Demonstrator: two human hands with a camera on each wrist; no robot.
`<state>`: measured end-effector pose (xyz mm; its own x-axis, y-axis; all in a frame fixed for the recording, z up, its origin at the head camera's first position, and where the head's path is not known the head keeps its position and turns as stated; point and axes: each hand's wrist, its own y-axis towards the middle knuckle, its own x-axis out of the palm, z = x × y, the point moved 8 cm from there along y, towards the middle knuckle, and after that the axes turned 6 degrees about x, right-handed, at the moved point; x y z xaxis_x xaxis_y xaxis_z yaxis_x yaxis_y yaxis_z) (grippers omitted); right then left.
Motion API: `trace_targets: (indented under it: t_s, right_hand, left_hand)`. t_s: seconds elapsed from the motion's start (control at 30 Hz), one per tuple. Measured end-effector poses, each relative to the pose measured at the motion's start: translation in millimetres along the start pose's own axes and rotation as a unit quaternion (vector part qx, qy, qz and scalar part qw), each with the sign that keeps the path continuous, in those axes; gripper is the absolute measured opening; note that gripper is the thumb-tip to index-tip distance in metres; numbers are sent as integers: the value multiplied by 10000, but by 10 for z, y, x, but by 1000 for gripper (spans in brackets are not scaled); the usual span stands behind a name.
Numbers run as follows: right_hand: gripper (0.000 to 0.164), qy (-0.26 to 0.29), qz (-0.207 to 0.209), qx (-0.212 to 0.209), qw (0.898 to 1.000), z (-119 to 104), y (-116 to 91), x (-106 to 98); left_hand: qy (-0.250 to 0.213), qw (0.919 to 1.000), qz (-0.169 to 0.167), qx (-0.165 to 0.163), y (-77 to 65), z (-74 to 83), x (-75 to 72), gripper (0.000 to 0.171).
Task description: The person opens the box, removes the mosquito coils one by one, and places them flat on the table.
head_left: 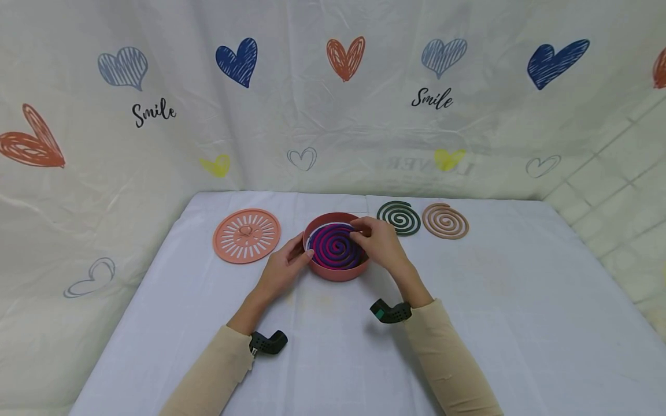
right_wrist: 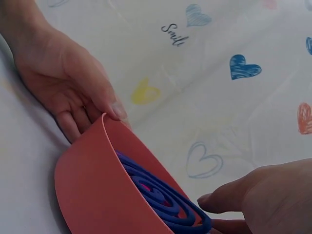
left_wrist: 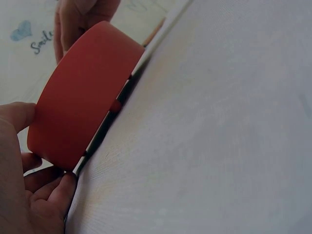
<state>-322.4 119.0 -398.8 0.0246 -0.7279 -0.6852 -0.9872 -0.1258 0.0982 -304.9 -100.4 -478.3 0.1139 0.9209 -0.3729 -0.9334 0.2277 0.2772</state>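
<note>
A round terracotta-red mosquito coil box (head_left: 335,276) stands lidless on the white cloth. A blue-purple mosquito coil (right_wrist: 151,195) lies tilted inside it, with magenta showing between its turns. My left hand (head_left: 281,270) grips the box's left side, thumb at the rim and fingers low on the outer wall. At the opposite side my right hand (head_left: 384,242) pinches the blue coil's outer edge between thumb and fingers, as the right wrist view shows. From the left wrist view the box's wall (left_wrist: 87,92) hides the coil.
Left of the box lies an orange slotted lid (head_left: 246,236) with a small knob. Behind my right hand are a dark green mosquito coil (head_left: 399,218) and, farther right, a tan one (head_left: 446,221). A hanging sheet printed with hearts (head_left: 346,58) backs the table.
</note>
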Motion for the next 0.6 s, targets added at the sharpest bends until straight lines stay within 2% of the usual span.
trace_targets:
  t_s: [0.6]
  right_hand:
    - [24, 245, -514, 158, 9983, 40, 2, 37]
  left_hand:
    - [5, 10000, 11, -57, 8, -14, 4, 65]
